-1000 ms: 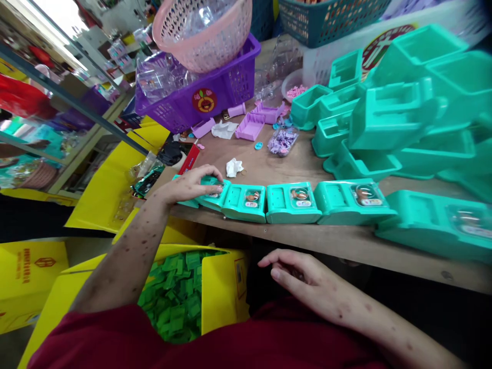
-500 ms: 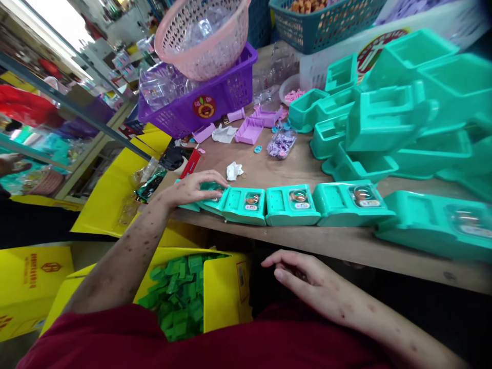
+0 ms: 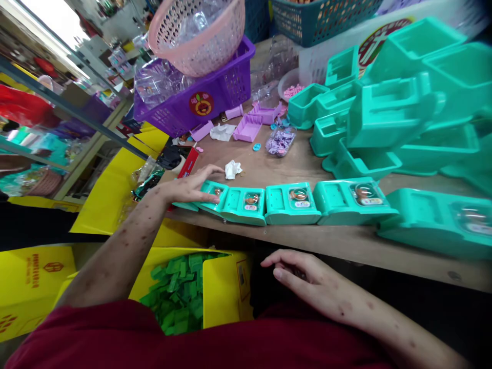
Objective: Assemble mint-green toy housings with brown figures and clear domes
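A row of teal plastic toy housings (image 3: 246, 206) runs along the front edge of the bench, most of them showing a clear domed window with a small brown figure inside. At the row's left end, my left hand (image 3: 190, 187) rests on a teal housing (image 3: 212, 192), thumb across its top and fingers stretched past its far side. It does not grip the housing, and it partly hides it. Below the bench edge, close to my body, my right hand (image 3: 298, 269) hangs with loosely bent fingers. Nothing shows in it.
Teal shells (image 3: 388, 113) are piled at the right. A purple basket (image 3: 226, 77) carries a pink basket (image 3: 200, 54) of clear plastic parts. Lilac trays (image 3: 248, 128) and a tissue (image 3: 232, 169) lie mid-bench. Below stands a yellow box (image 3: 225, 292) of green pieces.
My left hand has drawn slightly left, and its fingers have spread away from the housing's top, uncovering more of the window. My right hand stays almost still.
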Available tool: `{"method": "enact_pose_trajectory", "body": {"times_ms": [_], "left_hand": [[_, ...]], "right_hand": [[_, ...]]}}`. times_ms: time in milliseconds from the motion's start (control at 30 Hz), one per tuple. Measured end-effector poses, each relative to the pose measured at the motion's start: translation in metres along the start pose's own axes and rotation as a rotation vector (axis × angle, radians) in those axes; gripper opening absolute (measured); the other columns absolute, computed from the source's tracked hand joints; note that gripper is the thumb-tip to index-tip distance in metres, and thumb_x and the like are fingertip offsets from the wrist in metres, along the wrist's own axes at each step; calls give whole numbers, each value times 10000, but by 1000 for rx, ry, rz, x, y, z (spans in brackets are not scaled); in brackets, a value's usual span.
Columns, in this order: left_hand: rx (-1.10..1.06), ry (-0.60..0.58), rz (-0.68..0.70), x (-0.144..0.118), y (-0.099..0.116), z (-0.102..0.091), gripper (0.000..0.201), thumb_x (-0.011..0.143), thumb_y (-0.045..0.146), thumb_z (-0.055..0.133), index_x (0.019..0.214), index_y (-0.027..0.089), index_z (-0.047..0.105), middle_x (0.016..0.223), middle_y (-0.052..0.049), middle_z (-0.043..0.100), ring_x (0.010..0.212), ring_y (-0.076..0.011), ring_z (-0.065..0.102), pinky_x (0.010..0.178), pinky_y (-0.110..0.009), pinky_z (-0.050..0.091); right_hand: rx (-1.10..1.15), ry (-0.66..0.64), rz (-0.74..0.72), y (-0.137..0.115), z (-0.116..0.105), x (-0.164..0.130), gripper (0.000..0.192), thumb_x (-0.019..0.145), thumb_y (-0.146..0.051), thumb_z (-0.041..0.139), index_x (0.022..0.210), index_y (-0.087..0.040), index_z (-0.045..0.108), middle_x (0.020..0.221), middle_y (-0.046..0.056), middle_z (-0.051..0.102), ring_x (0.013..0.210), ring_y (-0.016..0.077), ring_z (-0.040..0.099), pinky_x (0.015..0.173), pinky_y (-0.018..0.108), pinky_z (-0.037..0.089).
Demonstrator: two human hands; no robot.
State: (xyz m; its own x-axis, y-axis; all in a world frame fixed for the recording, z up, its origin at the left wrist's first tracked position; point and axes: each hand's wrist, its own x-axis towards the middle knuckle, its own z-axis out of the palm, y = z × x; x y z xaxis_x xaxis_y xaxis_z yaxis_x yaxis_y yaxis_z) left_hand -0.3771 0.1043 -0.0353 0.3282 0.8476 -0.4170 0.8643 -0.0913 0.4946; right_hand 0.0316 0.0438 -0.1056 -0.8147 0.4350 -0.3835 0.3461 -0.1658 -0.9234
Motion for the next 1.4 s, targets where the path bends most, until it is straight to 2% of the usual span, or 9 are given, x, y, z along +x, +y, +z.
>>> {"method": "enact_pose_trajectory", "body": {"times_ms": [133,300,533,800,933,1033,1167,1300,1400], "left_hand": [[95,-82,-98,4,2,-7,978,901,723,755,1658,248,358,1731,-182,437,1585,-378,459,1267,-484,408],[82,-172,-144,5,9,-10,800,967,724,649,1598,247,525,1648,-125,573,1484,-336,572,1235,-423,448],[20,40,-105,8,11,14,637,1053,738,495,1426,263,693,1526,-82,673,1410,-288,607,1231,-394,452],[28,100,-144,6,9,20,712,970,835,513,1284,240,745,1356,-83,733,1282,-288,649,1170,-406,501],[108,237,-144,24,15,30,595,1008,737,505,1251,256,756,1293,-83,763,1243,-311,658,1164,-479,502],[124,438,-138,30,24,31,586,1054,653,427,1274,195,719,1325,-137,728,1280,-312,636,1186,-476,483],[181,655,-105,-18,22,7,613,1085,577,375,1487,162,582,1546,-163,582,1489,-303,468,1328,-488,309],[273,346,-155,-86,-8,-11,1037,839,595,745,1690,145,359,1738,-200,398,1591,-411,377,1330,-548,298],[284,206,-309,-99,-31,-7,1134,704,517,794,1675,91,392,1706,-231,446,1571,-458,402,1319,-577,314]], "right_hand": [[-15,-7,-12,-1,2,0,404,1079,-555,565,1279,-275,776,1109,60,772,932,226,662,792,328,525],[-33,25,-20,-8,2,-9,405,1067,-551,563,1268,-274,780,1067,59,761,891,221,655,792,336,529],[-59,34,-18,-1,3,-21,414,1063,-554,565,1266,-270,787,1125,74,778,947,240,686,827,356,551],[-45,-9,-92,-17,12,-30,384,1067,-520,587,1264,-250,777,1061,63,750,936,228,658,808,330,533],[-25,41,-114,-19,17,-33,433,1049,-594,608,1222,-230,767,991,54,705,916,222,619,803,340,513],[171,84,-102,-11,25,-33,535,1011,-695,648,1286,-238,696,862,-14,569,743,156,502,668,289,438],[586,57,1,2,33,-35,516,1005,-715,659,1260,-268,625,822,-72,411,636,98,364,542,221,264],[832,218,41,12,26,-33,394,983,-638,590,1111,-269,639,803,-67,420,533,80,258,469,217,127],[983,241,-55,18,19,-32,303,836,-447,629,1055,-244,678,779,-39,462,561,101,316,476,234,224]]}}
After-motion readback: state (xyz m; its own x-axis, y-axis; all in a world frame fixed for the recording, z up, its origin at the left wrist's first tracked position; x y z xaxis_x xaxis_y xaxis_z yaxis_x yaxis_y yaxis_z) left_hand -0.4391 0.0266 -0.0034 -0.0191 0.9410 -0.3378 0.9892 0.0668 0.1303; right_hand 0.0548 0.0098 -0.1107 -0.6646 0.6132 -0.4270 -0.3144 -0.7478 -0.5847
